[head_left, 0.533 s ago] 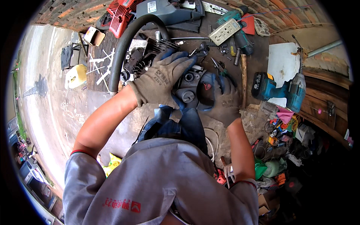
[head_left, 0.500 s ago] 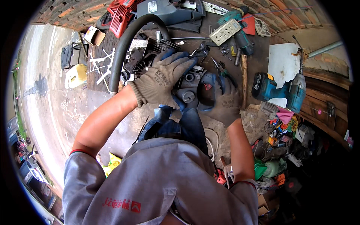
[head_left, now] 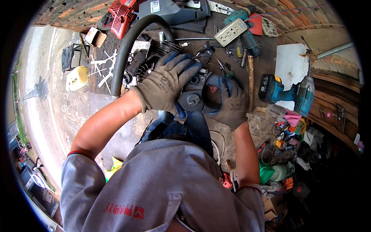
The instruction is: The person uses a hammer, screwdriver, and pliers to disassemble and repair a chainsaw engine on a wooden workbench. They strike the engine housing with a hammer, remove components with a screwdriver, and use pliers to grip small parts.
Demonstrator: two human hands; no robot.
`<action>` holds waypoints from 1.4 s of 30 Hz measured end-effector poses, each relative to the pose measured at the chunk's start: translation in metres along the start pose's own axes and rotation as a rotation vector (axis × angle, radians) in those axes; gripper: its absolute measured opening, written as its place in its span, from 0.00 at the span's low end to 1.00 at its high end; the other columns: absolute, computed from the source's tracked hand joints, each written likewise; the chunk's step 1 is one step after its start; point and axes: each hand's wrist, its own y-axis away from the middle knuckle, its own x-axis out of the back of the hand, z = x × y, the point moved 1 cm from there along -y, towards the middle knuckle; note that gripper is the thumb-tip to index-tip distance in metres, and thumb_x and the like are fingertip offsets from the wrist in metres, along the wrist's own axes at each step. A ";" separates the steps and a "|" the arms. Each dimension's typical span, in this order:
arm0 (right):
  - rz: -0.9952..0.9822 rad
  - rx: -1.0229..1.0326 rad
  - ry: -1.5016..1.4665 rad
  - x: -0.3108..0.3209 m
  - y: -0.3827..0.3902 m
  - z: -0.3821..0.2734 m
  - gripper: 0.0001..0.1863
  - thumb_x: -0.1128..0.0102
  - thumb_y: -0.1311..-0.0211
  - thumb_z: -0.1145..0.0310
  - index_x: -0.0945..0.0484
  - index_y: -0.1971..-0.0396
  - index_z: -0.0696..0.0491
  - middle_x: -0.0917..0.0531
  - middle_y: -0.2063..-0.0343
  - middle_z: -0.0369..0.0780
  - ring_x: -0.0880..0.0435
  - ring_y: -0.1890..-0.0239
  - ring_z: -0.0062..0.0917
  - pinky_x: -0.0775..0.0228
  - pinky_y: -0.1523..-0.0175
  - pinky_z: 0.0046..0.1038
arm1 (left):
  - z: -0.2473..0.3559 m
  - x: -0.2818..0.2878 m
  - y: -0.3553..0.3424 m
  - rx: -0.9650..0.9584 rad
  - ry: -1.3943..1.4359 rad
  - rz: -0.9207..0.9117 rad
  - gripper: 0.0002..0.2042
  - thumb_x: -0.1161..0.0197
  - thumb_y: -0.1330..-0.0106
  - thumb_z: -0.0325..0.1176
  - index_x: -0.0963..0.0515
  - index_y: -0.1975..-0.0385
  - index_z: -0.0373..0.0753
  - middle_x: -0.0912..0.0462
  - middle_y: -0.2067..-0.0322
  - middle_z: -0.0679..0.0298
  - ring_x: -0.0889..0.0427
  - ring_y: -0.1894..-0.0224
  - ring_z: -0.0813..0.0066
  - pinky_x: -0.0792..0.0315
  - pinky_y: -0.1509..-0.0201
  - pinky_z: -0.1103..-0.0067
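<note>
Grey housing (head_left: 193, 99) near green-handled pliers (head_left: 227, 70)

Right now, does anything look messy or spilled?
Yes. A dark patch on the pale ground at the left looks like a spill, though I can't tell of what. White strips lie crisscrossed beside the black bar, not stacked neatly.

Head-worn fisheye, looking down

The grey machine housing (head_left: 200, 89) sits at the near edge of the bench (head_left: 264, 58), round cap (head_left: 193, 100) and ringed port (head_left: 194, 80) facing up, a wide dark opening (head_left: 211, 99) on its right.
</note>
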 end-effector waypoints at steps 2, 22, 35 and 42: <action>0.000 0.001 -0.003 0.001 0.000 0.001 0.71 0.24 0.72 0.28 0.40 0.27 0.54 0.35 0.33 0.51 0.33 0.34 0.48 0.39 0.34 0.49 | 0.000 -0.004 0.000 0.001 -0.037 0.022 0.67 0.23 0.71 0.69 0.41 0.27 0.37 0.31 0.36 0.42 0.36 0.29 0.42 0.49 0.22 0.52; -0.100 -0.029 0.052 0.010 0.002 -0.009 0.70 0.29 0.65 0.25 0.43 0.25 0.54 0.38 0.32 0.54 0.37 0.32 0.51 0.44 0.30 0.51 | 0.017 0.005 -0.002 0.067 0.000 0.021 0.64 0.24 0.66 0.69 0.40 0.29 0.33 0.32 0.35 0.44 0.38 0.29 0.41 0.50 0.23 0.49; -0.061 -0.176 -0.430 0.017 -0.092 0.074 0.21 0.34 0.38 0.61 0.17 0.46 0.51 0.13 0.57 0.46 0.15 0.50 0.42 0.24 0.45 0.41 | 0.019 0.000 -0.006 0.128 0.046 0.145 0.60 0.27 0.64 0.73 0.34 0.31 0.37 0.29 0.37 0.48 0.35 0.30 0.42 0.48 0.23 0.49; -0.276 0.500 0.163 -0.008 -0.156 0.045 0.13 0.44 0.36 0.66 0.15 0.55 0.46 0.13 0.58 0.45 0.13 0.51 0.38 0.24 0.47 0.39 | 0.018 0.002 -0.007 0.172 0.074 0.149 0.61 0.29 0.65 0.76 0.33 0.32 0.37 0.28 0.39 0.46 0.34 0.31 0.44 0.46 0.23 0.52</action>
